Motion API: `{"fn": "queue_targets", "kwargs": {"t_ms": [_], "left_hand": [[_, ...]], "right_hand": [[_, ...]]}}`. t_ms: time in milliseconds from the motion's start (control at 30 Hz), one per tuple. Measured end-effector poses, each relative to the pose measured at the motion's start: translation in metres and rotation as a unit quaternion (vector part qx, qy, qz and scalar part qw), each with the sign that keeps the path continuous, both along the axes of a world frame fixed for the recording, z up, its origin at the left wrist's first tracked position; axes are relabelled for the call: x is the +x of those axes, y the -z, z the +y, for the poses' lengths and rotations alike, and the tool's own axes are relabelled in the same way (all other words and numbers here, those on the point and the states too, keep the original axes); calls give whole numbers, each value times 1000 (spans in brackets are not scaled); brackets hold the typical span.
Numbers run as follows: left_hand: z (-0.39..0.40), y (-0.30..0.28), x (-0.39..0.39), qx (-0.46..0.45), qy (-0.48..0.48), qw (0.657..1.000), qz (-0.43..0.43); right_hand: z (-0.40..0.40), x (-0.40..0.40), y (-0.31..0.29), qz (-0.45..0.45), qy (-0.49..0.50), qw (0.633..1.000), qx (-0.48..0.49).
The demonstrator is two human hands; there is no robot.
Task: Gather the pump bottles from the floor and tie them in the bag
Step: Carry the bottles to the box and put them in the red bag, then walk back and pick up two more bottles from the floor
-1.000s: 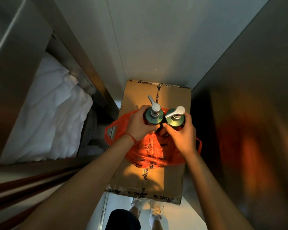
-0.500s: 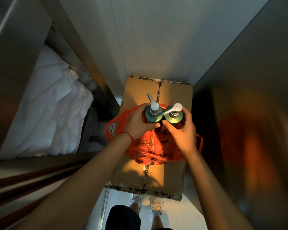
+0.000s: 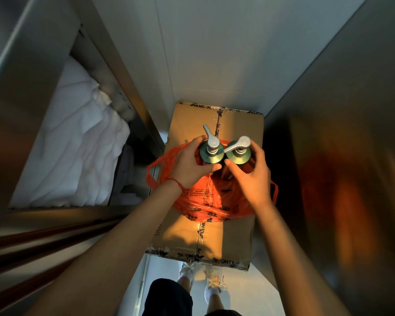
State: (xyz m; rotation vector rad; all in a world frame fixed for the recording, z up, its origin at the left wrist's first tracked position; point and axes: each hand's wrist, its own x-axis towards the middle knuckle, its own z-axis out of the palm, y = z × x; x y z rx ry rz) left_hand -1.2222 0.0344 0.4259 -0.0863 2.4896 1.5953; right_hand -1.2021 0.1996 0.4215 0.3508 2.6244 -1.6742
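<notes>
Over the orange bag [image 3: 205,197], left hand [image 3: 189,165] and right hand [image 3: 253,176] each wrap a grip round a pump bottle [image 3: 211,153].

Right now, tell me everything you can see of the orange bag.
The orange bag is thin, glossy, crinkled plastic with dark print, sitting on the taped cardboard box. Its mouth is open and untied, with one loop handle hanging left and another at the right edge. Two green pump bottles stand upright in it, side by side. The left hand and right hand grip the bottles over the bag.
</notes>
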Motion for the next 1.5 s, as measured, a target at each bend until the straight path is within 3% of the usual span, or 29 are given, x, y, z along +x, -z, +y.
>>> {"fn": "queue_targets", "kwargs": {"t_ms": [200, 400, 967, 1167, 1500], "left_hand": [[0, -4, 12, 6, -21, 1000, 11], [2, -17, 39, -43, -50, 997, 46], [22, -55, 212, -201, -66, 972, 101], [29, -73, 280, -242, -47, 963, 108], [31, -93, 353, -256, 80, 950, 158]], "right_hand": [[8, 15, -6, -7, 29, 999, 20], [13, 42, -17, -5, 41, 999, 35], [34, 184, -57, 15, -75, 989, 129], [45, 249, -82, 33, -105, 979, 171], [60, 365, -106, 12, -27, 971, 236]]}}
